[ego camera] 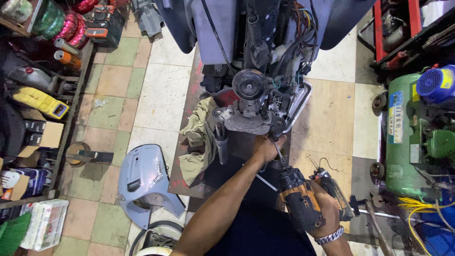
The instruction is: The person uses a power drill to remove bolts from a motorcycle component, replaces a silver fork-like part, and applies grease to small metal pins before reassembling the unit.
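While we stand over the stripped grey scooter (265, 28), its bare metal front hub and engine casing (251, 111) sits just beyond our left hand (268, 148), which rests curled against it; heavy, stiff and greasy, it seems best steadied by the casing edge. Our right hand (327, 215) is wrapped tight round the orange-and-black cordless drill (298, 199), its long bit (279, 154) reaching past the left hand's fingers. Left of that hand lies an olive rag (196, 137); farther left, cardboard boxes (45, 135) hold unclear contents.
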